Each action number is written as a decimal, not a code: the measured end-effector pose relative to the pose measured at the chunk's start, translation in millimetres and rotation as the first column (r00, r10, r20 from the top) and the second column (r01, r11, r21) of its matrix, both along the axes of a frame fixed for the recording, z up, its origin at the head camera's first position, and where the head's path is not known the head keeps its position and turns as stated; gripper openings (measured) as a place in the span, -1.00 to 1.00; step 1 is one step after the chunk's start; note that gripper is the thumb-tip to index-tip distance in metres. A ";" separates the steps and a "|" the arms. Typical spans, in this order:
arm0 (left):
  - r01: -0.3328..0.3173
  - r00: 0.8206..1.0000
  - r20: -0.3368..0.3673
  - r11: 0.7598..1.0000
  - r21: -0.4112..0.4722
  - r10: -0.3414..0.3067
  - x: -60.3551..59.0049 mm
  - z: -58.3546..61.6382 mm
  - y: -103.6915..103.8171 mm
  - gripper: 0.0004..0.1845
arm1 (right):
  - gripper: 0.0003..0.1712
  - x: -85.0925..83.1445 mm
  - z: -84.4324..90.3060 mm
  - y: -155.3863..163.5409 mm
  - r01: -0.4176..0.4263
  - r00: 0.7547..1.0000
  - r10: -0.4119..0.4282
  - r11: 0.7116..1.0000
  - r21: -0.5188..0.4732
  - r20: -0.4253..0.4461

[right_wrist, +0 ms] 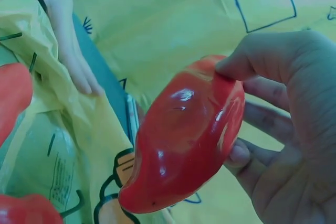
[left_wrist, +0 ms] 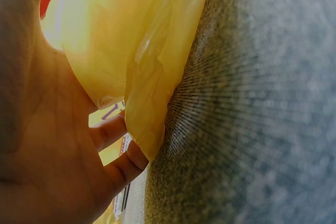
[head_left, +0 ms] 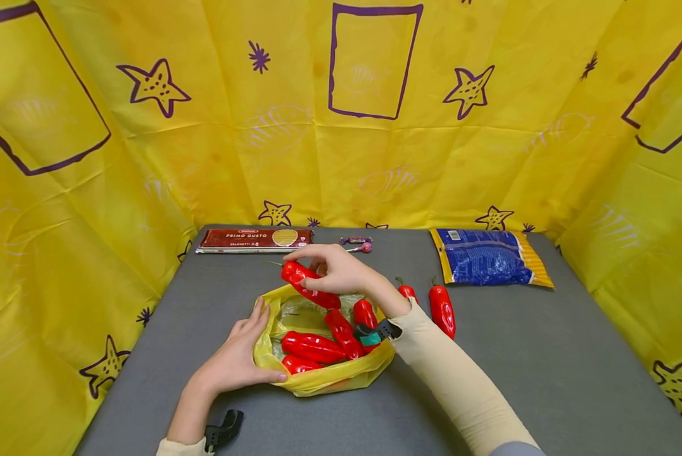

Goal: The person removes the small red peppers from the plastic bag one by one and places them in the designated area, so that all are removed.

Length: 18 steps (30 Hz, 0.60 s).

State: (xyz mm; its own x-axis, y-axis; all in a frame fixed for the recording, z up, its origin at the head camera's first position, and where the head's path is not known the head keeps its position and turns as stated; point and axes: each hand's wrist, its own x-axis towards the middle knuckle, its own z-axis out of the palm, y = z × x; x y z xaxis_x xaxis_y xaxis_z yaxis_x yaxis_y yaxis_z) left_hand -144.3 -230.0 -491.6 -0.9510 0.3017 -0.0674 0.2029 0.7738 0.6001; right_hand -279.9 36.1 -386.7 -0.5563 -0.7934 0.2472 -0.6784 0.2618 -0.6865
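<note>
My right hand (head_left: 335,272) pinches a glossy red pepper (right_wrist: 181,135) between thumb and fingers, above the far side of a yellow plastic bag (head_left: 341,381). The pepper's thin green stem points left in the head view. With its thumb along the near rim and its fingers at the left side, my left hand (head_left: 235,358) holds the bag, whose mouth is wide. Several red peppers (head_left: 313,347) lie inside it, partly covered by my right wrist. In the left wrist view, the left fingertips go behind a fold of the bag (left_wrist: 147,72).
Two more red peppers lie right of the bag, one (head_left: 442,310) beyond my right forearm, another (head_left: 407,292) partly behind it. Farther back are a spaghetti pack (head_left: 252,240), a wrapped candy (head_left: 356,240), a lollipop (head_left: 366,248) and a blue-yellow packet (head_left: 486,256). Yellow cloth walls (head_left: 295,171) surround the grey table.
</note>
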 end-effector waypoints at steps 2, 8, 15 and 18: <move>0.000 1.000 -0.002 1.000 0.000 0.000 -0.4 0.3 0.4 0.51 | -0.43 1.8 -1.3 5.9 0.028 1.000 -0.028 1.000 -0.012 -0.005; -0.006 1.000 -0.002 1.000 -0.004 0.006 -1.0 1.4 0.1 0.52 | -0.43 7.7 -7.3 24.7 0.096 0.995 -0.096 0.994 -0.056 -0.008; -0.009 1.000 -0.007 1.000 -0.011 0.009 -0.8 0.7 0.2 0.54 | -0.44 12.2 -11.9 43.5 0.140 0.989 -0.143 0.984 -0.106 -0.024; -0.010 1.000 -0.007 1.000 -0.010 0.010 -0.2 0.6 0.6 0.54 | -0.44 14.6 -13.2 51.5 0.172 0.984 -0.176 0.979 -0.111 -0.018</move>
